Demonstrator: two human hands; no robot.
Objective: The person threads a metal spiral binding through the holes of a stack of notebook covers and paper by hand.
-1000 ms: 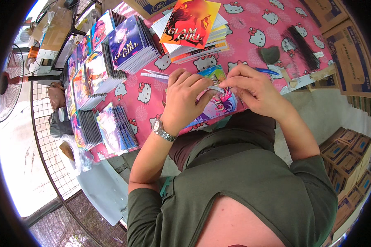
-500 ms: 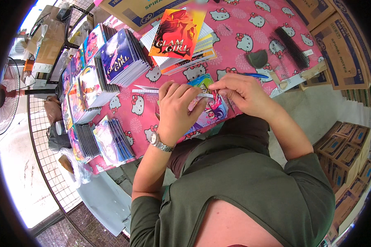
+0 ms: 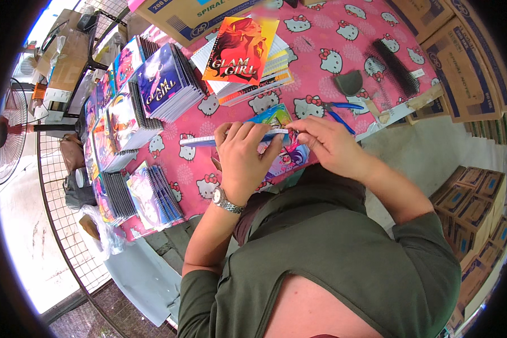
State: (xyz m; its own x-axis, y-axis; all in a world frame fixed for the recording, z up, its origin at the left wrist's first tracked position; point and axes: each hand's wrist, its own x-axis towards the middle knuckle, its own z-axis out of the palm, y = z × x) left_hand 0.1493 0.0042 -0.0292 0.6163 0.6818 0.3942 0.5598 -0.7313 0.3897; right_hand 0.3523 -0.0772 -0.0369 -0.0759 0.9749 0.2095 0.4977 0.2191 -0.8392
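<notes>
Head view, notebook: thin notebook (image 3: pixel 196 141), raised roughly on edge above the near side of the desk (image 3: pixel 173 151), between both hands.
Notebook's look: narrow white edge, with a row of small dark marks along it; blue along the lower side; middle hidden behind fingers.
Left hand: left hand (image 3: pixel 241 156), curled over the notebook, gripping it between fingers and thumb.
Right hand: right hand (image 3: pixel 330 144), thumb and forefinger pressed together at the notebook's right end; anything pinched there too small to tell.
Under the notebook: colourful covers (image 3: pixel 290 160) in green, blue, purple and pink, partly hidden.
Right of the covers: blue-handled pliers (image 3: pixel 349 105), spread apart; dark green half-round piece (image 3: pixel 350 83); bundle of black coils (image 3: pixel 399 72) farther off.
Beyond the hands: red-and-orange notebook (image 3: pixel 241 50) atop a loose stack.
Left side: rows of spiral notebooks (image 3: pixel 162 87), stacked close together.
Far edge: brown carton (image 3: pixel 183 22).
</notes>
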